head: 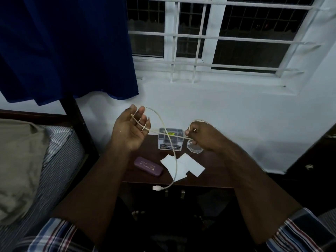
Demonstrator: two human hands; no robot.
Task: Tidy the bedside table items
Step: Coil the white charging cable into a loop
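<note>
Cable (171,142) strung between two raised hands above bedside table (214,171).

Left hand (130,130) palm up, fingers (141,115) loosely spread and half curled, not clenched, with cable looped around their upper joints and crossing behind index tip. From there, one strand arcing up and right, then dropping across plastic organiser box (170,139) and white paper pieces (181,165), ending in white plug (156,188) dangling just past table's front edge. Maroon case (148,166) lying left of papers. Second strand running level from left fingers to right hand (204,137), pinched there between thumb and closed fingers, small loop rising above knuckles. Clear glass dish (193,145) partly hidden behind right hand.
</note>
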